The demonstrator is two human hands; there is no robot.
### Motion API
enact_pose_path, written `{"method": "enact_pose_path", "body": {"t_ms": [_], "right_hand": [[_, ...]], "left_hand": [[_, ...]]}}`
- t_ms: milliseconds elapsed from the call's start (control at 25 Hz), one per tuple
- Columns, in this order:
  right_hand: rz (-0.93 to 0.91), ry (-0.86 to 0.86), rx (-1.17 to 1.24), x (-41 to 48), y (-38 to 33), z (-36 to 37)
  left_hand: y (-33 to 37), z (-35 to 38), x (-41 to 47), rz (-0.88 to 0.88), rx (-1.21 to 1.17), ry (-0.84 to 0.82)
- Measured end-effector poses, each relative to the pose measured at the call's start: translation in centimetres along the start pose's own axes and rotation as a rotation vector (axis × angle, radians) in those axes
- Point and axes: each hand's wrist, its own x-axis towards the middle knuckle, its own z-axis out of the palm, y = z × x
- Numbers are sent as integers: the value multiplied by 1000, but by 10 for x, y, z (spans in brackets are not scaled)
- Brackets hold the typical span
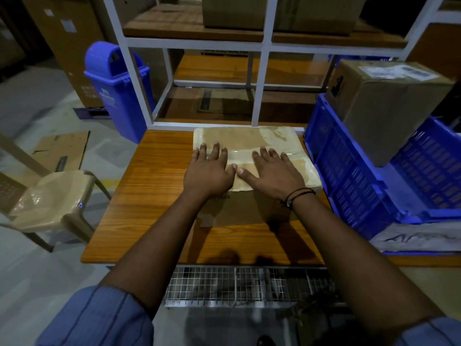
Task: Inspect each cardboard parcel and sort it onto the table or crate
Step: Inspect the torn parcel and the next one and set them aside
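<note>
A cardboard parcel (249,139) with a taped, glossy top stands on the wooden table (154,196), near its far edge. My left hand (209,171) lies flat on the parcel's top at its left side, fingers spread. My right hand (272,171) lies flat on the top to the right of it, fingers spread too, thumbs almost touching. Neither hand grips anything. To the right stands a blue plastic crate (349,176) with another cardboard parcel (384,106) tilted inside it.
A white metal rack (260,78) with wooden shelves and boxes rises just behind the table. A blue bin (117,88) stands at the back left, a beige plastic chair (50,198) at the left. A wire mesh tray (244,285) sits below the table's near edge.
</note>
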Motion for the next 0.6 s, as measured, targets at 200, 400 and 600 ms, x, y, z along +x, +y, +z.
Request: {"method": "enact_pose_path", "body": {"t_ms": [200, 400, 600], "right_hand": [[-22, -4, -10, 1, 2, 0], [86, 36, 11, -1, 0, 2], [59, 4, -8, 2, 7, 0]], "left_hand": [[0, 1, 0, 1, -1, 3], [0, 0, -1, 17, -11, 18], [0, -1, -2, 13, -29, 22]]}}
